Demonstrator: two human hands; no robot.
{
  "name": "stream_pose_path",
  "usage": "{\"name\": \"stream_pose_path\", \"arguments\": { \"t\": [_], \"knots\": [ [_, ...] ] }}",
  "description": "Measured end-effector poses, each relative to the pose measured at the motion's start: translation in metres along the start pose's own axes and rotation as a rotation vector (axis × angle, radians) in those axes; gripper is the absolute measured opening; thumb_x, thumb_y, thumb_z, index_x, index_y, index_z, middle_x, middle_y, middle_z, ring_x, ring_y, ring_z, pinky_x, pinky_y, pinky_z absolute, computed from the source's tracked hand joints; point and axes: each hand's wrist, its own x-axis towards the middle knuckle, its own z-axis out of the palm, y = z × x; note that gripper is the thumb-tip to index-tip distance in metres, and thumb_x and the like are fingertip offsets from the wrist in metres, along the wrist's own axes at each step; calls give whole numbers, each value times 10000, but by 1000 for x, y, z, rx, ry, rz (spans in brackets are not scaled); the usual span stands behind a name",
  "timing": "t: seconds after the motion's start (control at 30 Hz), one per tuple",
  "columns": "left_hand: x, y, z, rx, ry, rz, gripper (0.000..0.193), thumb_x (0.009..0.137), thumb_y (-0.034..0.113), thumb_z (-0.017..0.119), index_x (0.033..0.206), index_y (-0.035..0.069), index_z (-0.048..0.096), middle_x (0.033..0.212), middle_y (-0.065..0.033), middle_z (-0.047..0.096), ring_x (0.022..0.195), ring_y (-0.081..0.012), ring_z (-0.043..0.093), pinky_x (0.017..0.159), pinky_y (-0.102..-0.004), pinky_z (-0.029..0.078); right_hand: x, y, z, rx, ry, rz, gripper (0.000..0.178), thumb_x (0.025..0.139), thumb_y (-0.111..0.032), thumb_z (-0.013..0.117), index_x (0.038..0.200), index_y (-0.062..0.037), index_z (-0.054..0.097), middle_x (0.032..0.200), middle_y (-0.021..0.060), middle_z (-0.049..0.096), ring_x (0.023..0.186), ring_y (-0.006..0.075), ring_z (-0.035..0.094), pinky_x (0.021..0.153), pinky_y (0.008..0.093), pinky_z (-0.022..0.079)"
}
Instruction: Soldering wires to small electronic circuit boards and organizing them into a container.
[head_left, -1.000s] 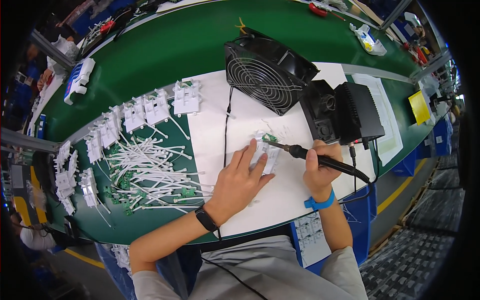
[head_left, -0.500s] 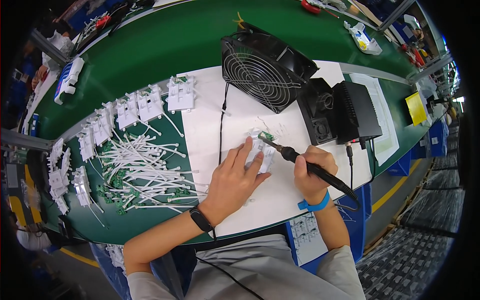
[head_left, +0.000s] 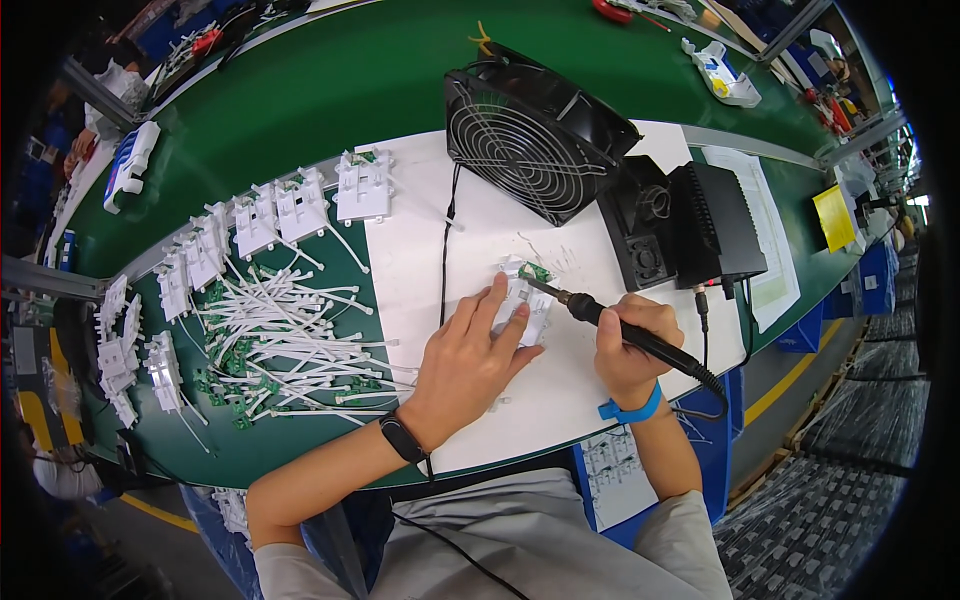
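Observation:
My left hand (head_left: 468, 355) presses a small white plastic housing (head_left: 536, 325) against the white sheet, its fingers lying over the housing's left side and front. A small green circuit board (head_left: 537, 271) sits at the far end of this housing. My right hand (head_left: 636, 345) is wrapped round the black handle of a soldering iron (head_left: 660, 348). The iron slants to the left, and its tip is at the board's near edge; whether it touches cannot be made out. Left of my left hand lies a heap of white cables (head_left: 300, 335) with small green boards on their ends.
A black fan (head_left: 525, 145) with a wire guard stands beyond the housing. A black soldering station (head_left: 715, 225) is at the right, its cord hanging nearby. More white housings (head_left: 255, 220) line the table's left edge. Behind runs a green belt (head_left: 330, 80) carrying white casings (head_left: 722, 75).
My right hand and the iron's handle have shifted slightly to the right. The casings on the green belt have moved a little left. My left hand and the housing stay nearly in place.

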Motion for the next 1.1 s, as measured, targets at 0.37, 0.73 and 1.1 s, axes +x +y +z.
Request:
{"name": "stream_pose_path", "arguments": {
  "t": [0.37, 0.73, 1.1],
  "knots": [
    [0, -1, 0, 0, 4, 8, 437, 739, 239, 867, 1091, 21, 727, 1332, -216, 596, 957, -279, 611, 701, -332, 567, -2, -2, 1, -51, -1, 60, 266, 847, -76, 773, 867, -34, 511, 580, 90, 593, 453, 197, 550, 481, 277, 426],
    [1, -1, 1, 3, 12, 12, 430, 740, 240, 864, 1085, 21, 730, 1325, -217, 604, 955, -289, 613, 702, -339, 564, -10, 6, -1, 69, 130, 174, 238, 901, -72, 687, 860, -27, 457, 592, 81, 544, 500, 103, 472, 491, 252, 379],
    [-2, -1, 0, 7, -17, 6, 432, 759, 254, 851, 1091, 9, 721, 1340, -235, 587, 1018, -308, 612, 757, -344, 566, -1, 6, -3, 124, 263, 178, 247, 963, -146, 616, 842, -57, 420, 627, 33, 480, 537, 53, 360, 494, 213, 275]
  ]
}}
